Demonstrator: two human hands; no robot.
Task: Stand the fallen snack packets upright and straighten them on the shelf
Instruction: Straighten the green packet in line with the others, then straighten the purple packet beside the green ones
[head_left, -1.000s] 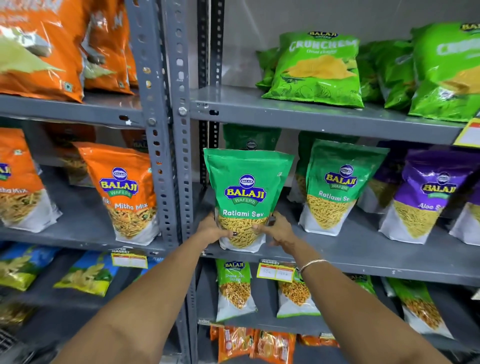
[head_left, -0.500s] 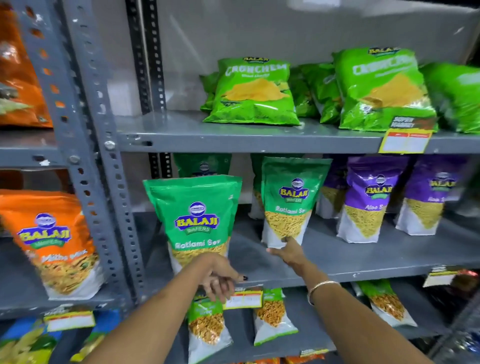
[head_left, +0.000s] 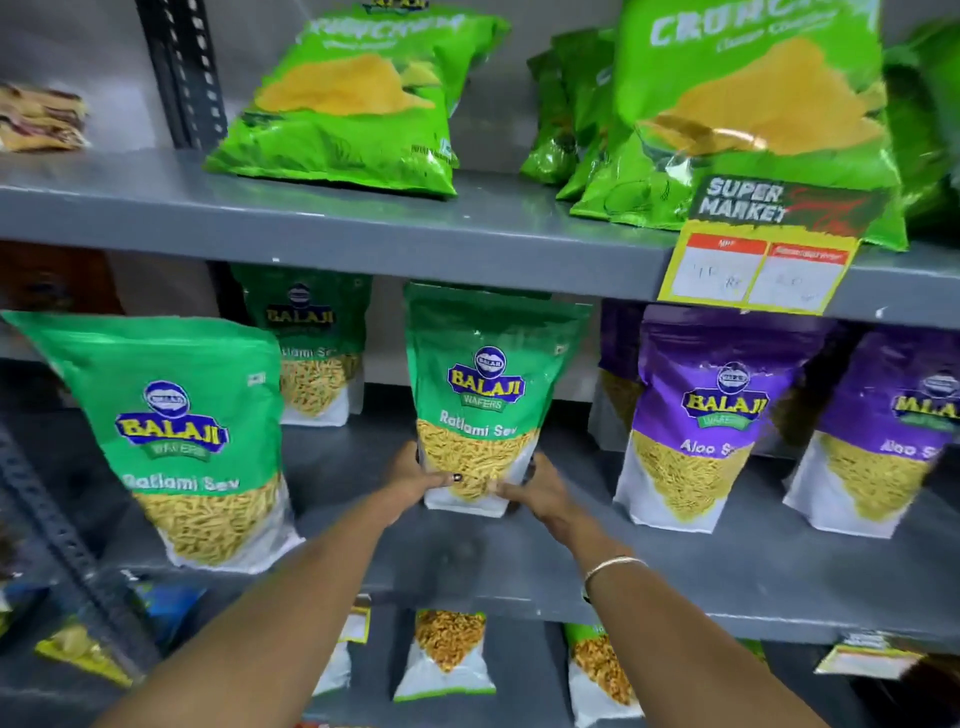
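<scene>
Packet (head_left: 480, 410), green Ratlami Sev, upright mid-shelf (head_left: 519, 566), gripped low at both bottom corners: left hand (head_left: 415, 478) and right hand (head_left: 535, 486) wrapped round it, fingers (head_left: 447, 479) closed on the base. Best squared by pressing the base flat and turning the face forward, without crushing. Left of the fingers, two more green packets; right, two purple in front, more behind. Above, Crunchem bags, at least three. Below, three small packets.
</scene>
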